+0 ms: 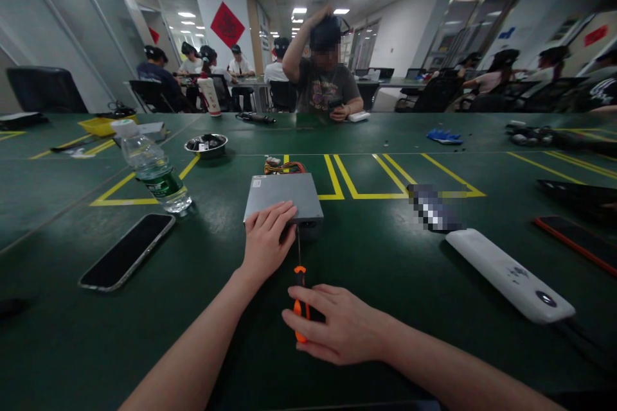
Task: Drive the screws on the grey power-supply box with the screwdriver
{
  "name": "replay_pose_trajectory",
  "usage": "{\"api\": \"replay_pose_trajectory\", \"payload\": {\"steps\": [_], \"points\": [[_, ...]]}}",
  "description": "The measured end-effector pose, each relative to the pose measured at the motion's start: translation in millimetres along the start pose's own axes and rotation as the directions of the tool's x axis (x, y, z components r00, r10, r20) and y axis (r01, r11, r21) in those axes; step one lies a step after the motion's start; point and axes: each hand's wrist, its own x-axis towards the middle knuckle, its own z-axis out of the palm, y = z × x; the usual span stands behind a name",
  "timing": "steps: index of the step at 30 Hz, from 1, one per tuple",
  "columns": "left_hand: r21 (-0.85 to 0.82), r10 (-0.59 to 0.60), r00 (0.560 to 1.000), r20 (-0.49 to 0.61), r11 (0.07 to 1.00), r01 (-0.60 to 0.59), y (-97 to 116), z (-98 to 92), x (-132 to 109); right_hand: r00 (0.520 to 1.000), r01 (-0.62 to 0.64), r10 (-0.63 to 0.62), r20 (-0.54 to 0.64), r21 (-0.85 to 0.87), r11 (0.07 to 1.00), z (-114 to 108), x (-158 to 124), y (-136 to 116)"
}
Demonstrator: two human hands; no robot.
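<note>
Here we are at the green table [366, 257], and our left hand [267, 239] lies flat, fingers spread and together on nothing, pressing down on the near corner of the grey metal box [284, 196], which sits in the middle of the table right in front of us, beside the yellow floor-tape lines [357, 186]. Our right hand [337, 324] is wrapped around the orange-and-black handle of the screwdriver [299, 282], fingers closed on it, and the thin shaft runs straight away from us with its tip at the near face of the box, just beside our left fingers. Coloured wires [284, 167] poke out from the far end of the box. Off to the left we see a plastic water bottle [157, 173] standing tilted in the lens, a dark phone [128, 250] lying face up near it, and a small metal bowl [205, 144] further back. To the right a white remote-like device [511, 276] lies on the table, well apart from the box. Across the table another person [322, 77] sits with one hand raised to the head and the other at the table edge.
</note>
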Motion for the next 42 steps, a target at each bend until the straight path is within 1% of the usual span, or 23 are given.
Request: {"api": "replay_pose_trajectory", "payload": {"steps": [2,6,8,12,18,20,23,24,26,28,29,34,37,40,42], "points": [[-0.001,-0.002,1.0,-0.001,1.0,0.002,0.4,-0.3,0.2,1.0,0.01,-0.01,0.001,-0.027,1.0,-1.2,1.2,-0.4],[-0.006,-0.005,1.0,0.013,1.0,0.005,1.0,-1.5,0.7,0.989,0.071,-0.089,-0.115,-0.151,0.986,1.7,-0.3,1.4],[-0.006,-0.005,1.0,0.014,1.0,0.006,0.8,-1.6,0.9,0.98,0.097,-0.127,-0.152,-0.186,0.978,3.7,-1.7,3.1],[-0.007,-0.001,1.0,0.004,1.0,0.001,-0.1,-1.0,0.8,0.982,0.123,-0.144,-0.126,-0.162,0.979,1.6,-1.2,5.5],[-0.005,-0.005,1.0,0.025,1.0,0.005,0.3,-2.0,0.8,0.979,0.14,-0.161,-0.121,-0.172,0.975,-11.5,3.4,3.4],[-0.004,-0.007,1.0,0.023,1.0,0.007,0.4,-2.1,0.9,0.971,0.145,-0.176,-0.161,-0.19,0.971,-11.1,3.0,2.6],[-0.004,-0.011,1.0,0.022,1.0,0.011,0.2,-1.9,1.0,0.948,0.165,-0.212,-0.236,-0.204,0.965,-4.3,0.1,2.3],[-0.005,-0.01,1.0,0.022,1.0,0.011,0.2,-1.9,0.9,0.945,0.157,-0.205,-0.257,-0.196,0.968,-1.6,-1.0,2.5],[-0.008,-0.009,1.0,0.022,1.0,0.009,0.3,-2.0,0.9,0.948,0.107,-0.148,-0.281,-0.156,0.982,2.6,-2.7,3.0],[-0.013,-0.011,1.0,0.022,1.0,0.011,0.6,-2.3,0.9,0.957,0.063,-0.094,-0.276,-0.12,0.991,3.3,-2.9,3.3],[-0.016,-0.014,1.0,0.024,1.0,0.014,0.8,-2.5,1.0,0.96,0.059,-0.088,-0.267,-0.113,0.992,2.2,-2.5,3.2],[-0.017,-0.018,0.999,0.029,1.0,0.019,1.3,-3.7,1.4,0.97,0.112,-0.127,-0.207,-0.082,0.99,-9.8,2.6,1.5],[-0.015,-0.018,1.0,0.023,1.0,0.018,1.2,-4.0,1.4,0.976,0.125,-0.135,-0.171,-0.068,0.99,-11.9,4.1,0.8],[-0.016,-0.018,1.0,0.022,1.0,0.019,1.0,-3.9,1.4,0.97,0.129,-0.146,-0.196,-0.095,0.987,-7.6,3.7,1.1],[-0.016,-0.02,1.0,0.021,1.0,0.02,1.0,-3.8,1.3,0.97,0.11,-0.127,-0.207,-0.092,0.99,-4.1,3.2,1.5]]}}
